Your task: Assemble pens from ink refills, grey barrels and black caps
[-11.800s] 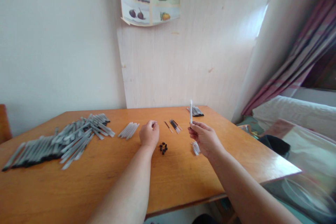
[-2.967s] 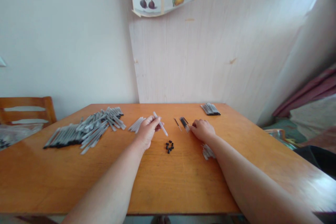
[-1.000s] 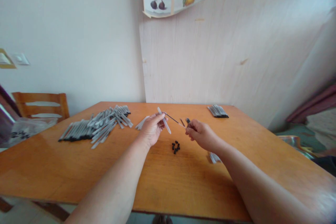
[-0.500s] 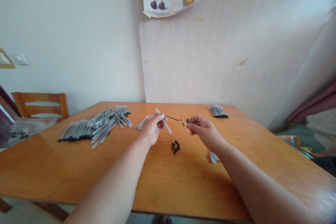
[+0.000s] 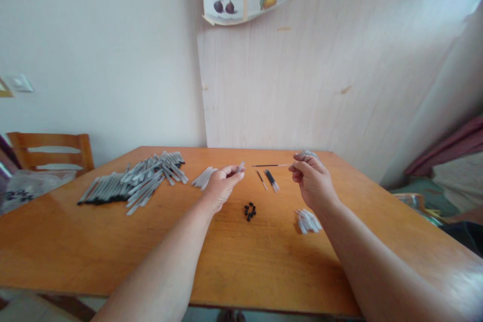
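Note:
My left hand (image 5: 222, 186) is closed around a translucent white pen barrel (image 5: 241, 166), its upper end showing past the fingertips. My right hand (image 5: 311, 176) pinches the pale end of a pen refill (image 5: 269, 165). That refill lies level in the air, its dark end pointing toward my left hand and apart from the barrel. Below on the table are a small bundle of refills (image 5: 270, 180) and one lone refill (image 5: 261, 180). Several small black plugs (image 5: 249, 210) sit nearer to me. Some white barrels (image 5: 203, 177) lie just behind my left hand.
A big heap of grey-white pens with black ends (image 5: 151, 176) spreads over the left of the wooden table (image 5: 234, 266). Short whitish plastic pieces (image 5: 308, 221) lie by my right forearm. Another pen bundle is partly hidden behind my right hand. A wooden chair (image 5: 49, 141) stands at the left.
My right hand has moved right with the refill, whose dark end was at my left hand before. The barrel in my left hand has turned and now shows less. The view has shifted slightly.

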{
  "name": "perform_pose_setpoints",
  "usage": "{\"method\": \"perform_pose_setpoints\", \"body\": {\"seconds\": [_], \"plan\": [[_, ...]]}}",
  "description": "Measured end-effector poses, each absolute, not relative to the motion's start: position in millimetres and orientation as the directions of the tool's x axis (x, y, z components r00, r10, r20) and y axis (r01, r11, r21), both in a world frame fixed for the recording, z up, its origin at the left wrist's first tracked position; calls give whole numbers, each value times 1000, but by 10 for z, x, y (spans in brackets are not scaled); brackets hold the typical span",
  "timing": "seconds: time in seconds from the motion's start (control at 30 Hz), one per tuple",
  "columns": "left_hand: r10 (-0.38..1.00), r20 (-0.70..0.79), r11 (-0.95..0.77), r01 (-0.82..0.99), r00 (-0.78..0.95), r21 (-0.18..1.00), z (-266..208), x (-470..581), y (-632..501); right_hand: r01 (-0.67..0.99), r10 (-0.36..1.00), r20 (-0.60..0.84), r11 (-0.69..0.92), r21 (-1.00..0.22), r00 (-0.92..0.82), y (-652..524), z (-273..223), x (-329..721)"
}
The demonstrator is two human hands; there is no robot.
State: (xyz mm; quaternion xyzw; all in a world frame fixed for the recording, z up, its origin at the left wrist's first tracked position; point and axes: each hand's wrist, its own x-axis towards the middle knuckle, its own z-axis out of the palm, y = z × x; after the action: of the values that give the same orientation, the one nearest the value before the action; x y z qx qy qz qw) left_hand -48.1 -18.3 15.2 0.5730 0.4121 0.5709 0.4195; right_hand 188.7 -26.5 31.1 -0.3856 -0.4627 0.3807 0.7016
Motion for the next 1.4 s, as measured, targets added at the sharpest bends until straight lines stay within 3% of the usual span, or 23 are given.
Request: {"method": "perform_pose_setpoints", "body": {"seconds": [0.2,0.37,0.7,1.07,1.4], "plan": [[871,491,-474,274,4,837,82,-514,-124,-132,869,393,446,-885,301,-284,344,1896],[827,561,-520,438,42,733,30,-555,-79,-132,868,394,447,-885,302,-292,340,1880],[803,590,-548,492,83,676,8,-565,-71,-34,864,424,449,-893,272,-327,331,1821],[778,567,-573,674,270,466,12,-552,-112,83,853,472,465,-881,223,-311,277,1779],[779,474,-622,605,410,497,55,-449,-208,176,896,440,425,-888,54,-381,232,1649]]}}
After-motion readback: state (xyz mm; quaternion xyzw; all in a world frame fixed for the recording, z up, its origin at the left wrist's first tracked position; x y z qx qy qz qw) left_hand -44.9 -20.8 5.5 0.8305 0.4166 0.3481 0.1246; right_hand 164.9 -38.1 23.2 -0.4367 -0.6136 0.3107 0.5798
